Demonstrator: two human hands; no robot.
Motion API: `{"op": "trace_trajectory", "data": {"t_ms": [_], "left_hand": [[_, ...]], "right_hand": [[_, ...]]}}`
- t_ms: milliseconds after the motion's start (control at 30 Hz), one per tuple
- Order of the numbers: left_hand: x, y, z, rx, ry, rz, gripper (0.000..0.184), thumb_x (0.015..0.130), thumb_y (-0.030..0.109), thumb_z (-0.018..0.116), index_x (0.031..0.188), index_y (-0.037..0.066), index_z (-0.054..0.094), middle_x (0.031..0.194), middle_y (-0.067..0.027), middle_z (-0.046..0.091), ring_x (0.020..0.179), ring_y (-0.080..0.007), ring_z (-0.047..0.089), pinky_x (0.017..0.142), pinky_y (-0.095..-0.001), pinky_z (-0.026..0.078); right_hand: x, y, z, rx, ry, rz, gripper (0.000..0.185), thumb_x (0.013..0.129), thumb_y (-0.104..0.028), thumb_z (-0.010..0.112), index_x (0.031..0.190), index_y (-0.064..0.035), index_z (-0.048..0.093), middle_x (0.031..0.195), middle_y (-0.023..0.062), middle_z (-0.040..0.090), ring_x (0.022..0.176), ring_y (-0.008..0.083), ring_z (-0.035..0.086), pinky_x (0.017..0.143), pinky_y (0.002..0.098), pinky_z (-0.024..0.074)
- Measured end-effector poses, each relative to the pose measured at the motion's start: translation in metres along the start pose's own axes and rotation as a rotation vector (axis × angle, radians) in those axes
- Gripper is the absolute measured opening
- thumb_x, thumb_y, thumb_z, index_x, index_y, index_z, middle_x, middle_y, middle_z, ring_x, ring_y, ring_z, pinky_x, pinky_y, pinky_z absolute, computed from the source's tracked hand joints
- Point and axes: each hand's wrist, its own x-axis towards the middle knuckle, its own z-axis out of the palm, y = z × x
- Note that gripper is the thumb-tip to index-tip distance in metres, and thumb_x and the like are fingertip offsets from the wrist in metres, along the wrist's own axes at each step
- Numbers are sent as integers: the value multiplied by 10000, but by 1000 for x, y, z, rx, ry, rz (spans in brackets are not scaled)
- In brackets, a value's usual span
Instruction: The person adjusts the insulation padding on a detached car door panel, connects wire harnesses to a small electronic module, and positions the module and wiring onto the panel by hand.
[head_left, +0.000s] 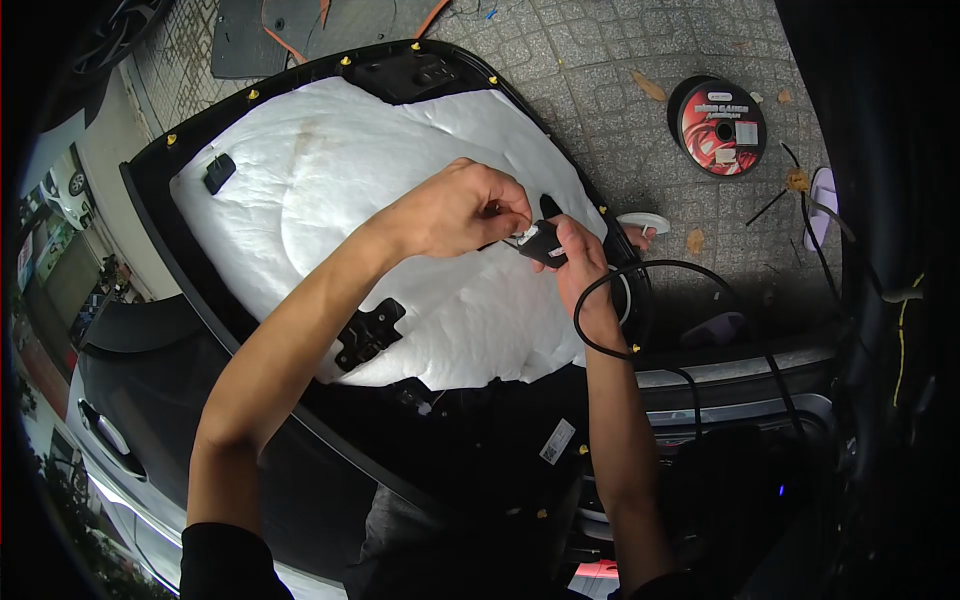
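Observation:
My right hand (582, 262) grips a small black box-shaped module (541, 245) with a white label and a pale end. The fingers of my left hand (472, 205) are pinched together at that pale end. Whatever they hold, if anything, is too small and covered to make out. Both hands are over the white padding (390, 170) on the back of a black car door panel (225, 330), which lies in front of me. A black cable (655, 264) loops around my right wrist.
Yellow clips (346, 62) line the panel's edge. On the paved ground (590, 60) lie a red-and-black cable spool (722, 128) and a lilac slipper (822, 208). Behind my right hand, a person's foot (638, 237) shows partly. A car door (170, 440) stands at the left.

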Motion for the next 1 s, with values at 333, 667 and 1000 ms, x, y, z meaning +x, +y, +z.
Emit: {"op": "trace_trajectory", "data": {"t_ms": [333,667,1000], "left_hand": [[1,-8,2,-159,23,-120,80,851,73,685,866,-4,671,791,-72,688,644,-151,627,613,-284,502],[22,-3,-12,-527,-11,-291,160,846,135,736,945,10,724,808,-60,698,624,-101,628,566,-224,522],[25,-1,-20,-473,17,-206,133,848,153,739,860,23,715,741,-23,667,601,-77,594,544,-210,481]], "right_hand": [[2,-2,9,4,44,-30,447,982,-480,466,827,-68,545,716,3,527,638,98,481,587,252,367],[28,-16,17,131,149,-86,404,983,-453,489,780,-105,499,675,-4,494,543,72,402,495,226,316],[39,-20,23,118,230,-103,400,990,-437,480,762,-108,485,641,-13,442,533,70,384,480,232,302]]}}
